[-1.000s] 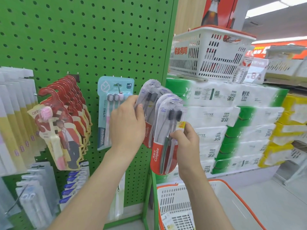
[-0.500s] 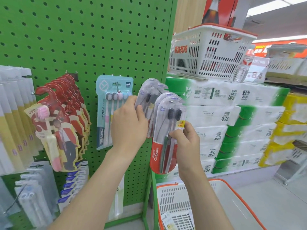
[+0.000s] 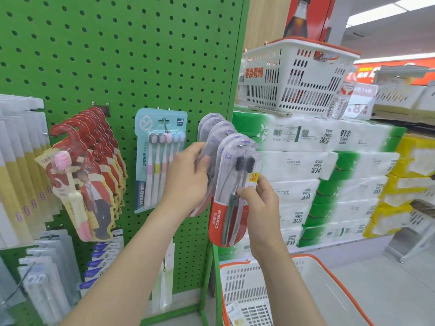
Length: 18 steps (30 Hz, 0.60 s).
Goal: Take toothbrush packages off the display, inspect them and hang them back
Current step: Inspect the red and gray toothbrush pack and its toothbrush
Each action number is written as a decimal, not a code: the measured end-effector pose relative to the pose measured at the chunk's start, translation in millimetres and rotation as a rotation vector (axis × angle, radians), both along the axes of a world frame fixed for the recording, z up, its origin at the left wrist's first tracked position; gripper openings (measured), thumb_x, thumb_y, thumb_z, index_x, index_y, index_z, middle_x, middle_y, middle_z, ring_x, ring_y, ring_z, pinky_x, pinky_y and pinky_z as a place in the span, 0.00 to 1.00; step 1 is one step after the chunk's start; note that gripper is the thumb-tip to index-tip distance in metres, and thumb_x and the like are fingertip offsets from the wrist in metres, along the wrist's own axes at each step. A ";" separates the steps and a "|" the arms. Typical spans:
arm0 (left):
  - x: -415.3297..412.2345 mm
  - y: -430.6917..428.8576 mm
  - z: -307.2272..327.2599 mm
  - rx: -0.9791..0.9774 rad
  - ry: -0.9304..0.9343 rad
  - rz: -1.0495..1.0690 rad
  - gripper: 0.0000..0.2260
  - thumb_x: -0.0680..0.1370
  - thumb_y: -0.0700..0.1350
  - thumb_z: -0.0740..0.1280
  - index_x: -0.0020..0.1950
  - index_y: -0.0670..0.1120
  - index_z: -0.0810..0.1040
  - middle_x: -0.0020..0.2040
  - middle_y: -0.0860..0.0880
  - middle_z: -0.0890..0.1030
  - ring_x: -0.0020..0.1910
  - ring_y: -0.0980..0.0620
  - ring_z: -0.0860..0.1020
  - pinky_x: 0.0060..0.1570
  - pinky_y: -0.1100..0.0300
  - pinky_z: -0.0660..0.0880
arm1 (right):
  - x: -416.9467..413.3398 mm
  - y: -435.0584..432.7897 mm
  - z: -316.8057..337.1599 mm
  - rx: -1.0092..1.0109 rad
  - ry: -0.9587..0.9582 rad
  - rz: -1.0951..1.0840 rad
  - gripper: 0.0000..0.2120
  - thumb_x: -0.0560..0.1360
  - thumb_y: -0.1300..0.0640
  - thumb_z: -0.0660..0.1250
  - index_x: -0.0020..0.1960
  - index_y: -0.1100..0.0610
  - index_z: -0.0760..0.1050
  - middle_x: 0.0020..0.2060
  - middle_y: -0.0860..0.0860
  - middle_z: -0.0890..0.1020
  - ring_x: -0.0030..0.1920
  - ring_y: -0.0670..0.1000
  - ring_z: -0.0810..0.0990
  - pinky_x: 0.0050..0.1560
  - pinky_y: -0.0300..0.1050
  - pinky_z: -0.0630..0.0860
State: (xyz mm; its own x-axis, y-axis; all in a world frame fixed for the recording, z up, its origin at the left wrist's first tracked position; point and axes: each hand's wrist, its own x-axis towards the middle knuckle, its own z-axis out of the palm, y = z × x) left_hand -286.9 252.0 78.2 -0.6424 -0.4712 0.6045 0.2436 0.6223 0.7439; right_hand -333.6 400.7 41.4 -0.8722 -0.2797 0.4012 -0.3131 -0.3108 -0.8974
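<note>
A red-based Colgate toothbrush package (image 3: 229,198) with two dark-bristled brushes is at the right edge of the green pegboard (image 3: 122,55). My right hand (image 3: 260,208) pinches its right side near the yellow sticker. Behind it hang several more Colgate packages (image 3: 213,130) on the same hook. My left hand (image 3: 188,177) grips these hanging packages from the left, thumb on their front. A light blue package of pastel toothbrushes (image 3: 160,158) hangs just left of my left hand.
Red-backed toothbrush cards (image 3: 87,165) and white-and-yellow packs (image 3: 18,172) hang further left. A white basket (image 3: 294,76) sits on stacked tissue packs (image 3: 317,180) to the right. An orange-rimmed white basket (image 3: 303,292) stands below my right arm.
The front Colgate package and my right hand have shifted slightly. My left hand has stayed on the hanging packages.
</note>
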 end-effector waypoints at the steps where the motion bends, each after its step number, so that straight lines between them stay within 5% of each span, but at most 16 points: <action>1: -1.4 0.8 -1.6 -0.006 -0.031 -0.045 0.11 0.88 0.42 0.61 0.65 0.52 0.80 0.57 0.55 0.86 0.58 0.53 0.83 0.61 0.46 0.80 | -0.1 -0.5 -0.4 -0.009 0.000 -0.011 0.16 0.70 0.57 0.66 0.57 0.54 0.80 0.44 0.51 0.82 0.44 0.49 0.79 0.44 0.45 0.78; 5: -5.1 3.1 -4.7 0.008 -0.138 -0.132 0.13 0.89 0.41 0.58 0.68 0.52 0.79 0.63 0.56 0.84 0.64 0.56 0.81 0.67 0.47 0.79 | -5.0 0.8 -4.3 -0.008 -0.030 -0.042 0.29 0.69 0.54 0.68 0.71 0.48 0.73 0.56 0.51 0.82 0.43 0.40 0.82 0.41 0.33 0.77; 10: -5.0 0.0 -5.0 -0.011 -0.199 -0.152 0.14 0.89 0.42 0.57 0.68 0.54 0.77 0.62 0.56 0.84 0.62 0.55 0.81 0.65 0.47 0.79 | -5.2 2.5 -6.5 0.054 -0.016 0.074 0.16 0.72 0.55 0.66 0.59 0.57 0.78 0.47 0.51 0.84 0.45 0.47 0.80 0.47 0.40 0.77; 13: -3.2 0.3 -4.5 -0.079 -0.231 -0.142 0.17 0.87 0.39 0.56 0.71 0.55 0.75 0.63 0.55 0.84 0.62 0.53 0.81 0.64 0.47 0.80 | -5.3 1.5 -8.5 0.064 -0.006 0.115 0.18 0.73 0.54 0.66 0.62 0.57 0.76 0.44 0.46 0.83 0.42 0.44 0.79 0.43 0.33 0.76; 18: -5.6 -2.0 -6.5 -0.266 -0.233 0.037 0.19 0.83 0.32 0.58 0.69 0.49 0.76 0.61 0.48 0.82 0.59 0.48 0.79 0.60 0.47 0.80 | -5.1 -2.0 -11.5 0.086 -0.025 0.115 0.22 0.73 0.54 0.66 0.66 0.55 0.75 0.49 0.48 0.84 0.46 0.45 0.81 0.45 0.35 0.77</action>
State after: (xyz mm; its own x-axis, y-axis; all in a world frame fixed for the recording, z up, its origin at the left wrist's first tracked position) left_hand -292.5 250.0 71.7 -0.7630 -0.3422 0.5485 0.0606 0.8068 0.5877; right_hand -338.8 398.7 29.9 -0.8419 -0.4107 0.3500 -0.2569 -0.2652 -0.9293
